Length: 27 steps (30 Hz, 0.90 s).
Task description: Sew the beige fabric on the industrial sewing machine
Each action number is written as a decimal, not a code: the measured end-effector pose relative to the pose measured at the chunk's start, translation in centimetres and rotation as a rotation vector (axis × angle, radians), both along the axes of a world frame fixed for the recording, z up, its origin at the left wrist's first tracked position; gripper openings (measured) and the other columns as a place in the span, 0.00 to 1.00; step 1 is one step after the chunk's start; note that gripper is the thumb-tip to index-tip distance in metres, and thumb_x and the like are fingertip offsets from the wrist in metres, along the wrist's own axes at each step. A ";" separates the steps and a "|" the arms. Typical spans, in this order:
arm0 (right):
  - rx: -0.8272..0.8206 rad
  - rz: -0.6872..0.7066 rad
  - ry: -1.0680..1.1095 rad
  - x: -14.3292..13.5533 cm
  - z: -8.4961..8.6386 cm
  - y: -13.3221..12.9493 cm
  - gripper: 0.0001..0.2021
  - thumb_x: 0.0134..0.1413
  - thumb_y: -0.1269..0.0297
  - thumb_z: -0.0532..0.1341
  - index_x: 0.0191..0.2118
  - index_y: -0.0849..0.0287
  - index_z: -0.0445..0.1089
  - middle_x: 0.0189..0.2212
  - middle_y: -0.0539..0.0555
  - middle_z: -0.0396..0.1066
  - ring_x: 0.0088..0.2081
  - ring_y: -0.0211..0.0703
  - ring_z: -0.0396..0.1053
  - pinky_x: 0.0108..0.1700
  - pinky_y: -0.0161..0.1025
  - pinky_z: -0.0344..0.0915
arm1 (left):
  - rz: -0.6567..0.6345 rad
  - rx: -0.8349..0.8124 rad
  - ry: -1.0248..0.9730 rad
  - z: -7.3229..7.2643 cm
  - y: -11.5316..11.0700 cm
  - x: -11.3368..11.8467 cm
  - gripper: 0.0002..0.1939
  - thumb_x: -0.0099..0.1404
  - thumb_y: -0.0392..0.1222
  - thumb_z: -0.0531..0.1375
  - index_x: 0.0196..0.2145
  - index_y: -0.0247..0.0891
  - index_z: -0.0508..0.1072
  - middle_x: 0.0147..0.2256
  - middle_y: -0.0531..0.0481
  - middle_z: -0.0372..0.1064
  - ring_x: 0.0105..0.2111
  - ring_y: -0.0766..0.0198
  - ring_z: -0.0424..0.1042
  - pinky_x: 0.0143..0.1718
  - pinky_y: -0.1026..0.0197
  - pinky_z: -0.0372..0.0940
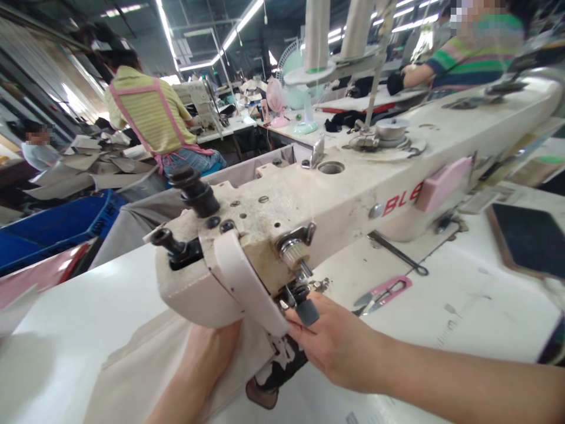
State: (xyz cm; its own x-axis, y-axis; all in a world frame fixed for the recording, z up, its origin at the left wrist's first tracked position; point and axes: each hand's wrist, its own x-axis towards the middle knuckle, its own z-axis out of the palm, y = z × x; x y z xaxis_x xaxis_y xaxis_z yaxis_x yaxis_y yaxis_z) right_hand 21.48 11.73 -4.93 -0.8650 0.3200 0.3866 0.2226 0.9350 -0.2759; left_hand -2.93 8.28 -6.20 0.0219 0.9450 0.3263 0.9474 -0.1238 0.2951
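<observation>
My left hand (214, 347) lies on the beige fabric (145, 359), its fingers hidden behind the sewing machine (273, 206); I cannot tell whether they grip. My right hand (331, 338) reaches in from the other side, fingers bent, fingertips masked, its hold equally unclear to me. The fabric spreads across the white table (110, 294), partly under the machine's head. Near my right wrist lie pink snips (399, 287); beyond the machine, a person in striped yellow (174, 109) faces away.

The fabric (141, 359) is beige, the sewing machine (344, 197) cream, its lettering (401, 201) red.
</observation>
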 end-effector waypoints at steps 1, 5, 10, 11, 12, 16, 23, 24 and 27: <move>-0.014 -0.003 0.013 0.1 0.0 0.0 0.10 0.55 0.75 0.53 0.41 0.68 0.67 0.36 0.60 0.67 0.39 0.49 0.60 0.48 0.48 0.61 | -0.023 -0.018 0.033 0.1 -0.2 0.2 0.16 0.64 0.37 0.47 0.34 0.41 0.75 0.32 0.45 0.74 0.41 0.53 0.71 0.48 0.49 0.64; -0.205 -0.008 0.183 0.8 0.1 -0.4 0.14 0.54 0.77 0.52 0.45 0.65 0.69 0.39 0.61 0.69 0.43 0.50 0.63 0.48 0.48 0.64 | -0.016 -0.056 0.208 0.9 -2.5 1.8 0.13 0.64 0.36 0.49 0.38 0.39 0.73 0.34 0.42 0.71 0.40 0.49 0.69 0.47 0.41 0.61; -1.479 -0.295 0.304 1.7 1.0 -2.3 0.20 0.48 0.68 0.53 0.49 0.61 0.64 0.43 0.59 0.67 0.21 0.32 0.66 0.19 0.30 0.64 | 0.276 -0.107 0.194 1.7 -6.1 1.6 0.16 0.66 0.50 0.50 0.42 0.36 0.67 0.38 0.42 0.66 0.40 0.50 0.66 0.42 0.45 0.63; -1.656 -0.279 0.281 1.9 1.0 -2.7 0.22 0.46 0.67 0.53 0.50 0.61 0.63 0.46 0.60 0.65 0.18 0.30 0.65 0.16 0.28 0.61 | 0.373 -0.143 0.121 1.9 -6.3 1.3 0.20 0.64 0.54 0.51 0.43 0.34 0.67 0.39 0.41 0.65 0.41 0.48 0.65 0.45 0.43 0.61; -1.760 -0.240 0.254 2.0 1.0 -3.0 0.25 0.44 0.67 0.54 0.52 0.61 0.63 0.49 0.61 0.64 0.17 0.29 0.65 0.15 0.27 0.61 | 0.456 -0.185 0.039 2.1 -6.3 1.0 0.23 0.61 0.57 0.53 0.42 0.32 0.67 0.40 0.39 0.64 0.43 0.46 0.64 0.46 0.42 0.60; -1.793 -0.182 0.227 2.2 0.5 -3.7 0.28 0.43 0.70 0.54 0.55 0.58 0.62 0.50 0.60 0.65 0.18 0.29 0.68 0.16 0.24 0.61 | 0.479 -0.312 -0.179 2.9 -5.5 0.6 0.14 0.58 0.52 0.56 0.30 0.38 0.67 0.35 0.45 0.64 0.37 0.51 0.66 0.41 0.48 0.62; -1.758 -0.192 0.235 1.9 0.6 -3.2 0.19 0.49 0.61 0.58 0.46 0.64 0.68 0.36 0.57 0.72 0.22 0.33 0.71 0.21 0.24 0.65 | 0.444 -0.257 -0.748 2.5 -6.3 2.1 0.12 0.57 0.50 0.60 0.26 0.39 0.66 0.24 0.56 0.66 0.28 0.65 0.66 0.32 0.64 0.60; -1.757 -0.205 0.226 1.8 0.7 -3.1 0.19 0.49 0.59 0.58 0.45 0.65 0.69 0.33 0.56 0.72 0.22 0.33 0.71 0.21 0.25 0.65 | 0.444 -0.219 -0.876 2.4 -6.5 2.3 0.11 0.54 0.48 0.62 0.26 0.39 0.66 0.24 0.57 0.66 0.28 0.67 0.66 0.31 0.66 0.60; -1.720 -0.251 0.211 1.6 0.7 -2.8 0.19 0.50 0.57 0.59 0.44 0.64 0.69 0.25 0.53 0.71 0.23 0.36 0.72 0.24 0.27 0.66 | 0.450 -0.116 -1.093 2.5 -6.7 2.9 0.14 0.47 0.43 0.68 0.26 0.39 0.66 0.24 0.59 0.67 0.27 0.72 0.66 0.29 0.72 0.59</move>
State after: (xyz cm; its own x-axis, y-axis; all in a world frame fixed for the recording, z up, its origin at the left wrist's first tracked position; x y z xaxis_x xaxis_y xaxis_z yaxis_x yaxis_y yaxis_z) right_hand 23.10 8.90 -4.21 -0.7185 0.5566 -0.4170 0.1367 -0.4749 -0.8693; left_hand 0.01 1.62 -3.73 -0.5569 0.8214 -0.1229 0.1371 0.2369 0.9618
